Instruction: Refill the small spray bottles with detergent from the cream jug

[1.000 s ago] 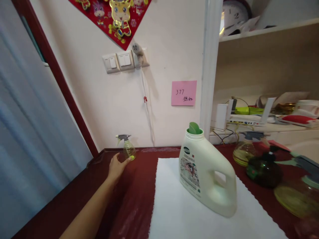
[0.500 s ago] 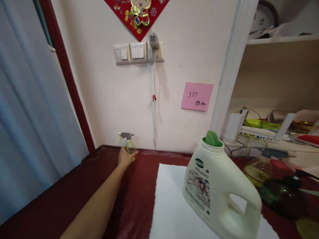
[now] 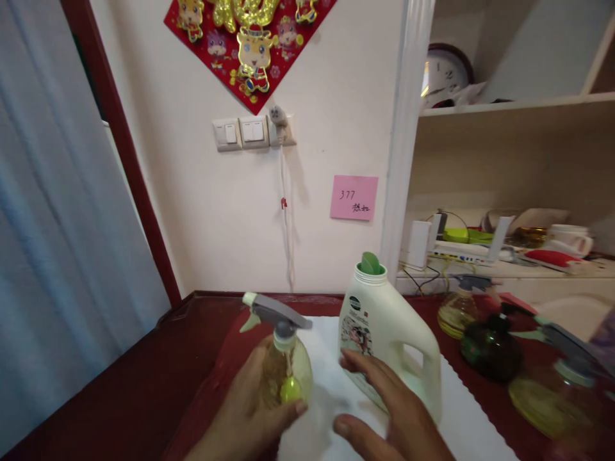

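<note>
My left hand [image 3: 247,397] is wrapped round a clear spray bottle [image 3: 305,365] with a grey trigger head and a yellow-green patch on its front. The bottle is upright, above the near left part of a white sheet [image 3: 317,426]. Its nozzle points left. To its right, my right hand [image 3: 389,410] is open, thumb and fingers apart, with nothing in it. Behind that hand stands a pale green detergent jug [image 3: 398,307] with a green spout in its uncapped mouth. The right hand covers part of the jug's lower front; whether they touch I cannot tell.
On the right of the dark red table [image 3: 120,378] stand a spray bottle [image 3: 456,314], a dark green bottle [image 3: 492,349] and another spray bottle [image 3: 548,397]. A shelf with a router [image 3: 461,253] lies behind them. A blue curtain [image 3: 72,224] hangs at left.
My left hand has brought the spray bottle from the table's back edge toward me and to the right. My right hand has come into view. The camera view has shifted right and up.
</note>
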The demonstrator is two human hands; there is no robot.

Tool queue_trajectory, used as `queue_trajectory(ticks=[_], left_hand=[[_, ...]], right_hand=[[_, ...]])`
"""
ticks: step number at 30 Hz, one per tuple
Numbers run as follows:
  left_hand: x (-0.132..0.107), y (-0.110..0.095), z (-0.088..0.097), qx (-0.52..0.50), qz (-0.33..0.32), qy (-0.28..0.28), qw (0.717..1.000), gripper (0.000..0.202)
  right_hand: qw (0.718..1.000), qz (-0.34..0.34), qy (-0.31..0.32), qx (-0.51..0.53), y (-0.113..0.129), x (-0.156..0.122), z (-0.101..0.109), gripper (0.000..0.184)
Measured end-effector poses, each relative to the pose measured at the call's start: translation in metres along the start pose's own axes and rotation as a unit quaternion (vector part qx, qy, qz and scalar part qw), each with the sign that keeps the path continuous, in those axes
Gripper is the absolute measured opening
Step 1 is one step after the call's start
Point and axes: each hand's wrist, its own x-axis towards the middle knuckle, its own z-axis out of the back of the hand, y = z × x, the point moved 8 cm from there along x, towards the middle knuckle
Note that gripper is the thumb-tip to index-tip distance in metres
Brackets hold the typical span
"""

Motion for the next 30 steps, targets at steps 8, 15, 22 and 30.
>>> queue_trajectory(ticks=[8, 15, 22, 30], left_hand=[[-0.035, 0.005, -0.037, 0.104, -0.052, 0.043, 0.992, 0.080], [-0.043, -0.004, -0.048, 0.076, -0.028, 0.127, 0.989, 0.078], [-0.047, -0.005, -0.056, 0.040, -0.031, 0.174, 0.983, 0.082], [-0.044, -0.020, -0.051, 0.107, -0.052, 0.088, 0.989, 0.064]], right_hand=[[0.981, -0.015, -0.034, 0.192, 0.054, 0.010, -0.013, 0.021], [0.975, 0.046, 0.038, 0.216, 0.070, -0.001, 0.002, 0.017], [0.943, -0.012, 0.190, 0.275, 0.078, -0.011, -0.009, 0.030], [0.960, -0.017, -0.047, 0.276, 0.055, 0.000, -0.009, 0.022]])
